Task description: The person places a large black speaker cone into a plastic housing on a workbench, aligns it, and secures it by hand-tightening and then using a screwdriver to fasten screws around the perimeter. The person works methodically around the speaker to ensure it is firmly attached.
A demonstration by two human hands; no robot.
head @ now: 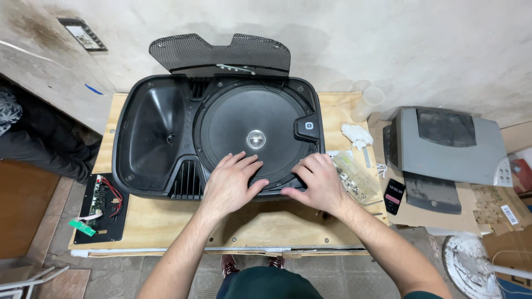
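Note:
A large black speaker cabinet lies face up on a wooden board. Its round woofer cone has a silver cap at the centre, and a horn opening sits at the left. My left hand rests flat on the cone's near edge, fingers spread. My right hand lies on the woofer's lower right rim, fingers curled over the frame edge. The black mesh grille leans against the wall behind the cabinet.
A black panel with a circuit board and red wires lies at the left. A clear bag of small parts, a white rag, a plastic cup, a phone and a grey printer are at the right.

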